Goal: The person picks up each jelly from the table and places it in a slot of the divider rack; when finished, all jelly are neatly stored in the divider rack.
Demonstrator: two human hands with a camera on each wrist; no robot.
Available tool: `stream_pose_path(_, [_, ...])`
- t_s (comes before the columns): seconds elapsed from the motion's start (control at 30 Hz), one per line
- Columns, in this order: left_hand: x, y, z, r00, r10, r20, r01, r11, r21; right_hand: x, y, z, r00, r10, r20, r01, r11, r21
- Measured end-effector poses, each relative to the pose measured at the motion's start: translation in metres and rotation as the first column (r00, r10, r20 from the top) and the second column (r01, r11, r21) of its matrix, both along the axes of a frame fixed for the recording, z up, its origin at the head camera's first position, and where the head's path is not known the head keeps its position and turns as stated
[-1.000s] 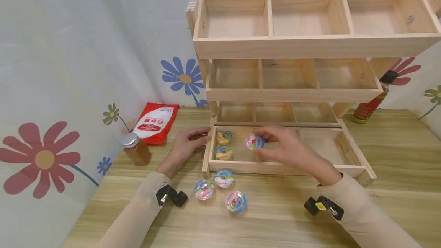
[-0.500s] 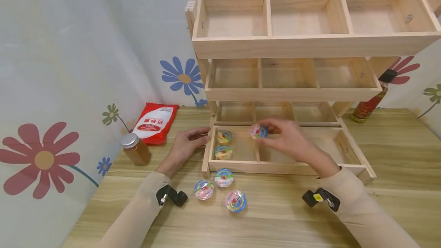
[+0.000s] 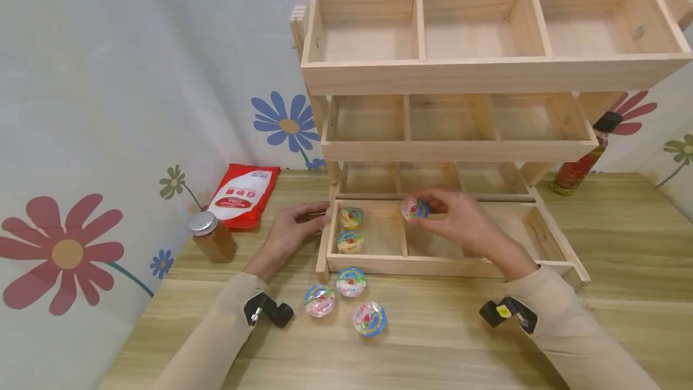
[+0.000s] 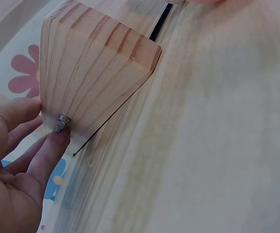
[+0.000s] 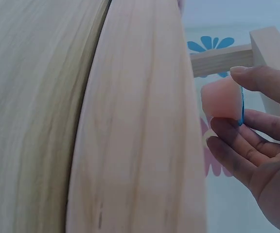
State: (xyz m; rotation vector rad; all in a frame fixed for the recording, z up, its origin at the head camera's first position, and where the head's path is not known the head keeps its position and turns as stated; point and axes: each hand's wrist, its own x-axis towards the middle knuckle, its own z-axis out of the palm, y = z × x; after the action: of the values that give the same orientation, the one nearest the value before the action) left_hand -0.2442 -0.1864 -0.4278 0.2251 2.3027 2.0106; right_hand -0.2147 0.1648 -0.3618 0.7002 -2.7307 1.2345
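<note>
Ideally squeezing lightly, my right hand is pinching a cup (left hand touching the rack, fingers apart).

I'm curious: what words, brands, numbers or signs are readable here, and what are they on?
"白砂糖", apparently: red-and-white bag; its oval's lettering and smaller print are unreadable.
Small cups: lid print too small.
Bottle: nothing legible.
Yellow sticker by the right sleeve: mark too small.

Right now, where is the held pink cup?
In the head view, the pink cup is pinched in the right hand, over the bottom tray near its left divider, to the right of the two yellowish cups.
</note>
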Motion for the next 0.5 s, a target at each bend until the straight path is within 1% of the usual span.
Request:
stream_pose_path(0.23, [-0.001, 0.0, -0.002, 1.0, 0.002, 0.005, -0.002, 1.0, 0.007, -0.003, 0.003, -0.008, 1.0, -0.016, 0.002, 0.016, 1.0, 0.021])
stream_pose_path(0.5, [-0.001, 0.0, -0.001, 1.0, -0.003, -0.004, 0.003, 1.0, 0.015, -0.007, 0.006, -0.013, 0.999, -0.023, 0.033, 0.022, 0.999, 0.024])
